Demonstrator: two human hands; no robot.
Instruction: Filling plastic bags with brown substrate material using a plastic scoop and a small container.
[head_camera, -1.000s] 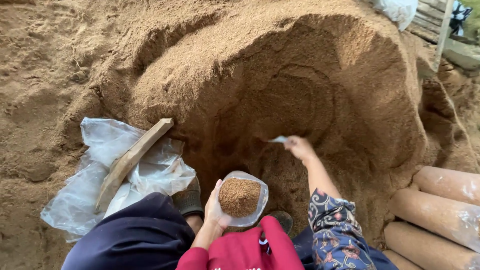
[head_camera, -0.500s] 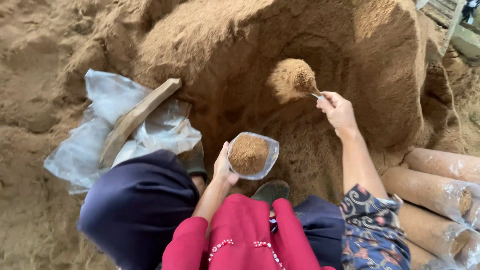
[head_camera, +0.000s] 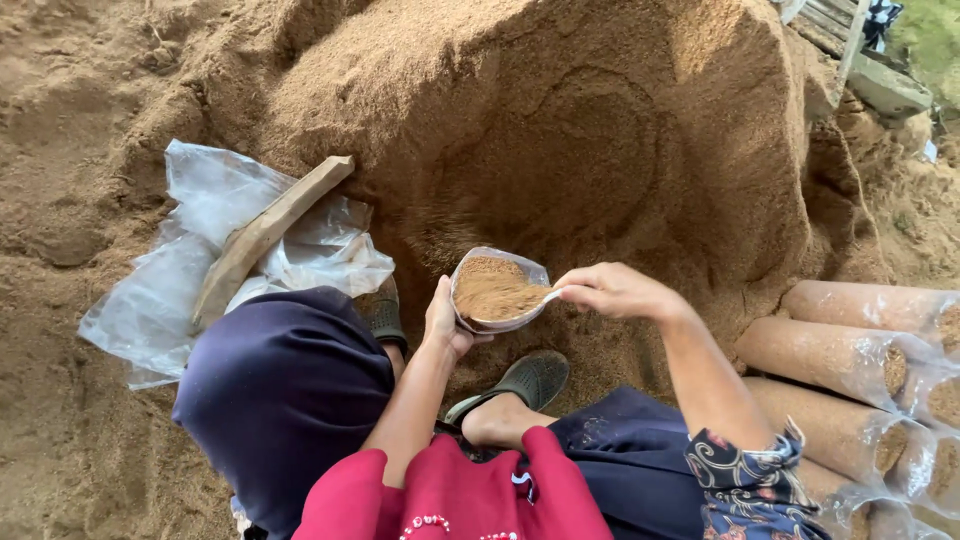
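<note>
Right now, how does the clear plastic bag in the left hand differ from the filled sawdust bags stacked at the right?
The clear plastic bag is held upright in the left hand, mouth open; the filled sawdust bags lie on their sides, stacked. The held bag looks short; the stacked ones are long packed cylinders. Both are clear plastic holding brown sawdust.

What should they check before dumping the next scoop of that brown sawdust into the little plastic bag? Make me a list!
1. Left hand grips the clear plastic bag with its mouth open: ok.
2. Small scoop held in the right hand sits over the bag's mouth: ok; the scoop is mostly hidden by sawdust.
3. Room left in the bag: not ok, sawdust reaches near the rim.
4. Bag free of tears: cannot tell.
5. Big tan sawdust pile close by for more: ok.
6. Spare clear plastic sheets pinned down by the grey wooden stick: ok.
</note>
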